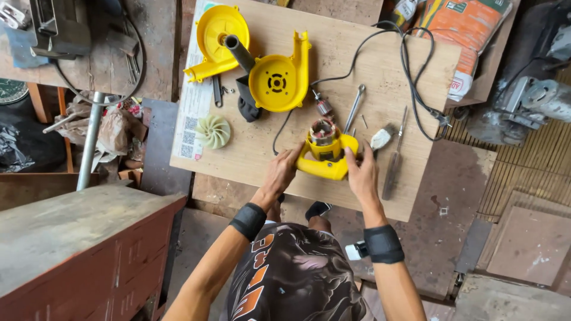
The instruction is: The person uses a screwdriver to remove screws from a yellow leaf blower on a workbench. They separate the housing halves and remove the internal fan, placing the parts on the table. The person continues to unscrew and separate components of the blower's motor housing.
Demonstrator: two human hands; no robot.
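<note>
Start at the left edge of your bench [380, 65], a bare wooden board. A strip of printed paper [193, 113] lies along that edge, and the pale cream fan wheel [213, 131] sits half on it, with open board in front of it down to the near left corner. At the far left corner one yellow housing half [217, 38] lies flat, its nozzle pointing toward the left edge. Just beside it to the right is the second yellow housing half [279, 80], an open shell with nothing in its bowl but a vented hub; a grey tube [239, 52] lies across its rim.

Your left hand [282, 172] has its fingers spread against the left side of the yellow motor body [326, 156], which stands near the near edge at about the middle of it. Its grip is loose, pressing rather than closed. The motor body's open top shows copper windings inside. Your right hand [361, 175] cups its right side, fingers curled on the casing.

Right of that hand, a small brush [382, 137] and a screwdriver [395, 157] lie close together, the screwdriver reaching toward the near right corner. A metal wrench [355, 107] lies behind the motor body. The black cord [410, 71] loops over the far right corner; the board between its loops is free.
</note>
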